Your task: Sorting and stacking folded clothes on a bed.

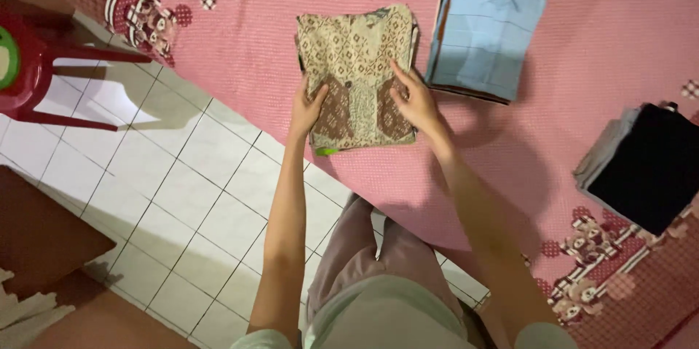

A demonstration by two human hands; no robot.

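A folded brown and cream patterned shirt (355, 65) lies on a pink patterned bed sheet (597, 50). My left hand (307, 105) rests on the shirt's near left part, fingers spread flat. On its near right part my right hand (413, 97) presses down, fingers apart. A bit of green (327, 151) pokes out under the shirt's near edge. Neither hand grips anything.
A folded light blue checked shirt (486, 17) sits on a stack to the right. Further right lies a pile of black and grey clothes (644, 163). A red plastic stool (36, 65) stands on the white tiled floor (182, 196) at left.
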